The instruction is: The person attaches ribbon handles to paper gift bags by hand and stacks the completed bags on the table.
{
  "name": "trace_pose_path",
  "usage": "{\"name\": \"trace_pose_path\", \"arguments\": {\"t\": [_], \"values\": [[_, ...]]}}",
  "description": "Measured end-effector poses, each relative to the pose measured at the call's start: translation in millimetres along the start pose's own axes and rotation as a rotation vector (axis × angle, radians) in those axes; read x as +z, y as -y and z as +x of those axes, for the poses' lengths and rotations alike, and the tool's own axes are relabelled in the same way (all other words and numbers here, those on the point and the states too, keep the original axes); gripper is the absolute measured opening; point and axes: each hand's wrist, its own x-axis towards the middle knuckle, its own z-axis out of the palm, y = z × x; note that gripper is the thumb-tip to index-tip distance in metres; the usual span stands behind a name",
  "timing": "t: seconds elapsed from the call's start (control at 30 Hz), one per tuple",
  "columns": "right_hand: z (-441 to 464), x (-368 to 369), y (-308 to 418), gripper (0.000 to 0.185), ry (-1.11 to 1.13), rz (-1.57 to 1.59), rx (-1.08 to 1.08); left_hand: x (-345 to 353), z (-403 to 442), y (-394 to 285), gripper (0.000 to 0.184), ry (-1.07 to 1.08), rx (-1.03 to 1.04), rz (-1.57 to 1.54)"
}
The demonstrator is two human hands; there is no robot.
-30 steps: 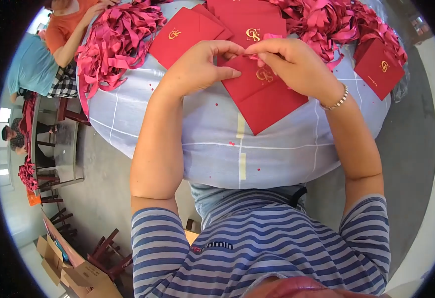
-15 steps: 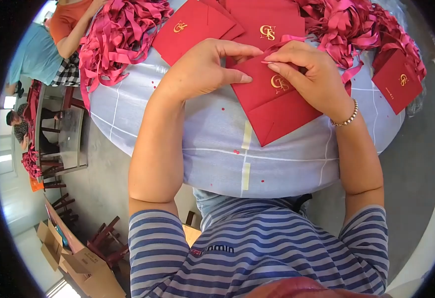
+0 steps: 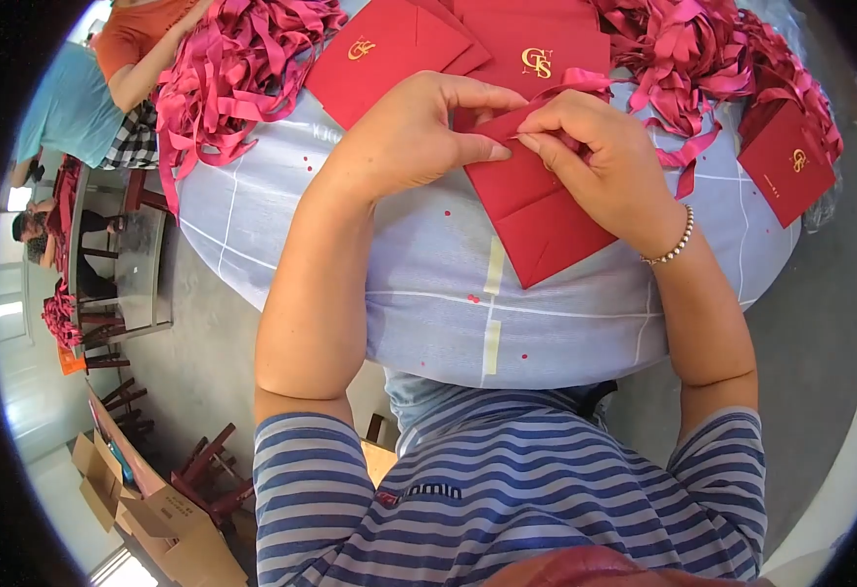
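A flat red paper bag [image 3: 546, 227] lies at an angle on the cloth-covered surface in front of me. My left hand [image 3: 414, 142] is closed on its upper left edge, thumb on the face and fingers near the top. My right hand [image 3: 604, 161] pinches the pink-red ribbon [image 3: 587, 82] close to the bag's top edge; the ribbon trails behind the fingers and out to the right. The bag's gold lettering is hidden under this hand. Just beyond lie more flat red bags [image 3: 389, 49] with gold letters.
Piles of ribbon stand at the left [image 3: 242, 59] and the right [image 3: 678, 49]. Another red bag [image 3: 788, 166] rests at the right edge. Small red dots lie on the checked cloth [image 3: 418, 328]. Other people work at the left, near cardboard boxes [image 3: 169, 528] and stools.
My right hand has shifted slightly left across the bag and now covers its gold lettering. The left hand keeps its hold. The whole view has shifted a little.
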Motion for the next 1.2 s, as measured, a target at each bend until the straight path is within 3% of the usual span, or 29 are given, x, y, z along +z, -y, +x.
{"name": "trace_pose_path", "arguments": {"t": [0.47, 0.6, 0.67, 0.77, 0.83, 1.0, 1.2], "values": [[6.7, 21.4, 13.7, 0.014, -0.074, -0.529, -0.353, 9.2, -4.5, -21.7, 0.031, -0.13, -0.08, 0.15], [6.2, 21.3, 11.3, 0.013, -0.062, -0.534, -0.33, 10.4, -3.0, -14.8, 0.029, -0.155, -0.041, 0.149], [4.5, 20.4, 8.2, 0.012, -0.059, -0.363, -0.241, 10.1, -3.5, -13.9, 0.029, -0.147, -0.025, 0.128], [2.2, 18.4, 6.0, 0.011, -0.036, -0.284, -0.118, 12.5, -4.8, -19.5, 0.03, -0.134, -0.152, 0.048], [-0.2, 22.3, 8.0, 0.01, -0.051, -0.366, -0.171, 13.9, -3.3, -12.7, 0.03, -0.139, -0.041, 0.145], [0.2, 30.1, 10.1, 0.01, -0.099, -0.51, -0.235, 12.9, -4.4, -14.2, 0.032, -0.142, 0.014, 0.173], [0.5, 16.3, 2.6, 0.01, -0.082, -0.11, -0.075, 8.2, -3.3, -14.8, 0.033, -0.149, -0.05, 0.177]]}}
